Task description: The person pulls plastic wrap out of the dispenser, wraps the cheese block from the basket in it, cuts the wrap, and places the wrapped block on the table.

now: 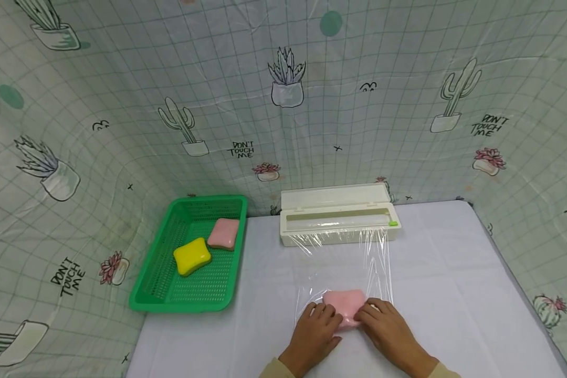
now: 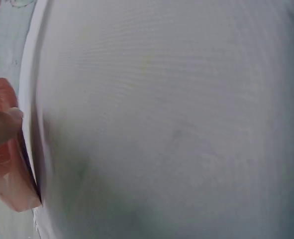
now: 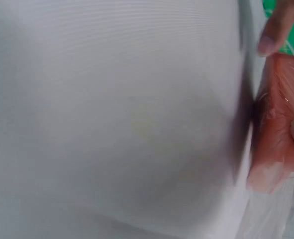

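A pink sponge lies on a sheet of cling film near the front of the table. Curled over its left near corner are the fingers of my left hand, the thumb lower down. From the other side my right hand grips the right near corner with bent fingers. Film clings in shiny creases to the sponge in the right wrist view. In the left wrist view a thumb presses the side of the sponge. The sponge's underside is hidden.
Behind the sponge stands a white cling film dispenser, lid up, the film still running from its roll. A green basket at left holds a yellow sponge and another pink sponge. Patterned curtain encloses the white table.
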Tool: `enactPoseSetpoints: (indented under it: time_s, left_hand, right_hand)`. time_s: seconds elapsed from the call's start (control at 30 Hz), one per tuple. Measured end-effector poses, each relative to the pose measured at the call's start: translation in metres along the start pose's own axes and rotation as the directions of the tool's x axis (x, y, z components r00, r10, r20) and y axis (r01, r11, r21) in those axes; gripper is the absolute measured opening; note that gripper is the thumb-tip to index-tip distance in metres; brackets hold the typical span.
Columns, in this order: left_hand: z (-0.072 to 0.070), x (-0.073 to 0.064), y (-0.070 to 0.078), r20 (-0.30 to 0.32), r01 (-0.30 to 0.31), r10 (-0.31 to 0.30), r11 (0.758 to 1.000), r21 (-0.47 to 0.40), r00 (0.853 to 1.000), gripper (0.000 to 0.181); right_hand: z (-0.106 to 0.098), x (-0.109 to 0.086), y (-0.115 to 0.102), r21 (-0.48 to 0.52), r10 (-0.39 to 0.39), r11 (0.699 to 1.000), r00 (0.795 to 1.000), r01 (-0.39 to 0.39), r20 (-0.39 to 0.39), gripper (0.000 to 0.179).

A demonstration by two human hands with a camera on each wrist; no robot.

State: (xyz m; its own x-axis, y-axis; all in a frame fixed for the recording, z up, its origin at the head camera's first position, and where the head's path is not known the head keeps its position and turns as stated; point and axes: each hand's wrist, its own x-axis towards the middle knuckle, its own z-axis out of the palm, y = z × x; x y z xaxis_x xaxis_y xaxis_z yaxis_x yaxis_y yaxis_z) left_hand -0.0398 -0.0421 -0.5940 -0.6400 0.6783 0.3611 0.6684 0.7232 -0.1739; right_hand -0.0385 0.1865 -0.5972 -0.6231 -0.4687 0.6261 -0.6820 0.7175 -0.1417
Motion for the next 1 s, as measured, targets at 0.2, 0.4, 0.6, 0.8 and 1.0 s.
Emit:
enactPoseSetpoints:
  time_s: [0.2, 0.4, 0.6, 0.8, 1.0]
  left_hand:
    - [0.004, 0.003, -0.001, -0.108, 0.016, -0.011, 0.999, 0.043, 0.994, 0.027]
    - [0.003, 0.007, -0.009, -0.184, 0.033, -0.031, 0.999, 0.006, 0.982, 0.026]
    - [-0.001, 0.013, -0.018, -0.187, 0.054, -0.062, 0.997, -0.046, 0.980, 0.024]
    - [-0.003, 0.022, -0.025, -0.170, 0.077, -0.093, 0.992, -0.101, 0.981, 0.024]
    - [-0.003, 0.030, -0.031, -0.114, 0.114, -0.121, 0.991, -0.069, 0.986, 0.025]
  right_hand:
    - [-0.010, 0.009, 0.001, 0.033, -0.019, 0.999, 1.000, 0.019, -0.001, 0.053]
    - [-0.019, 0.013, 0.005, 0.044, -0.008, 0.999, 0.999, 0.006, 0.041, 0.038]
    - [-0.019, 0.015, 0.009, -0.005, 0.006, 1.000, 0.997, -0.006, 0.075, 0.057]
    - [-0.009, 0.021, 0.016, -0.020, -0.014, 1.000, 1.000, 0.014, -0.001, 0.018]
    - [-0.005, 0.031, 0.024, -0.014, -0.022, 1.000, 1.000, 0.022, 0.002, 0.051]
